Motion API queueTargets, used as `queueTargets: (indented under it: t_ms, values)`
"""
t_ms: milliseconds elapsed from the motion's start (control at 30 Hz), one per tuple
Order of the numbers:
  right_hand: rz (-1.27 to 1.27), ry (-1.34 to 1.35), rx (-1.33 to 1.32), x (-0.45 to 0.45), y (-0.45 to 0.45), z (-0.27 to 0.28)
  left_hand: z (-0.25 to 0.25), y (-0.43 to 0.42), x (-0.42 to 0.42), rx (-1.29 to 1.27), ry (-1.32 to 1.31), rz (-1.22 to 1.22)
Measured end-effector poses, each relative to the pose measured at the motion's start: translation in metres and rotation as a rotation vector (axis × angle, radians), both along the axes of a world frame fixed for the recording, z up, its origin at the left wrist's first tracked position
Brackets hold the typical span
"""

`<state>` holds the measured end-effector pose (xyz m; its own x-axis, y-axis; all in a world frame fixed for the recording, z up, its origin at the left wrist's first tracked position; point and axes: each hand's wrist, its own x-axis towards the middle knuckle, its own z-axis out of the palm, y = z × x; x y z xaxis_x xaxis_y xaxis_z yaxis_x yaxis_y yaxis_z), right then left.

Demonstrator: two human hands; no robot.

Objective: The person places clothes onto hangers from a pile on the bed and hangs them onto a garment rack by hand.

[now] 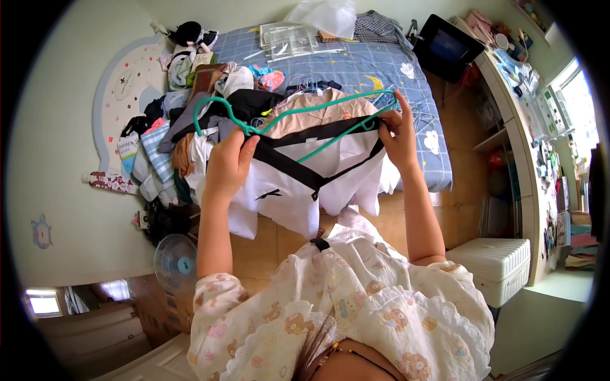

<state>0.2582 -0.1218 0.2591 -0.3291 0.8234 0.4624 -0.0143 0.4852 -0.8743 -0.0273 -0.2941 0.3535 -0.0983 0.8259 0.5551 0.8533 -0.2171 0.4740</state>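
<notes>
My left hand (230, 160) is closed on a green clothes hanger (298, 114) near the base of its hook. The hook points left, and the hanger's far end slants up to the right. My right hand (400, 134) pinches that right end, with the thumb at the black edge of the garment. A white garment with wide black trim and a small black bow (287, 181) hangs between both hands. One bar of the hanger passes across its opening. What the left fingers hold behind the hanger is partly hidden.
Behind the garment stands a bed (356, 60) with a blue checked sheet. A large clothes pile (190, 120) covers its left side, and clear plastic trays (289, 39) lie at the back. A fan (176, 261) is at lower left, a white suitcase (492, 267) at right.
</notes>
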Motion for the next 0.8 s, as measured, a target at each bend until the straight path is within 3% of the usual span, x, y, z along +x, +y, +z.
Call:
queueTargets:
  t_ms: [300, 433, 567, 800]
  values:
    - [0.123, 0.201, -0.186, 0.003, 0.012, 0.006, -0.013, 0.001, -0.019, 0.045, 0.259, -0.118]
    - [0.125, -0.003, -0.087, 0.007, 0.017, 0.009, -0.012, 0.003, -0.025, 0.057, 0.314, -0.133]
    - [-0.163, -0.306, 0.12, -0.001, -0.001, 0.031, -0.013, 0.001, -0.026, 0.039, 0.267, -0.094]
    - [-0.066, -0.34, 0.253, 0.008, 0.016, 0.024, -0.001, 0.001, -0.011, -0.046, 0.107, -0.056]
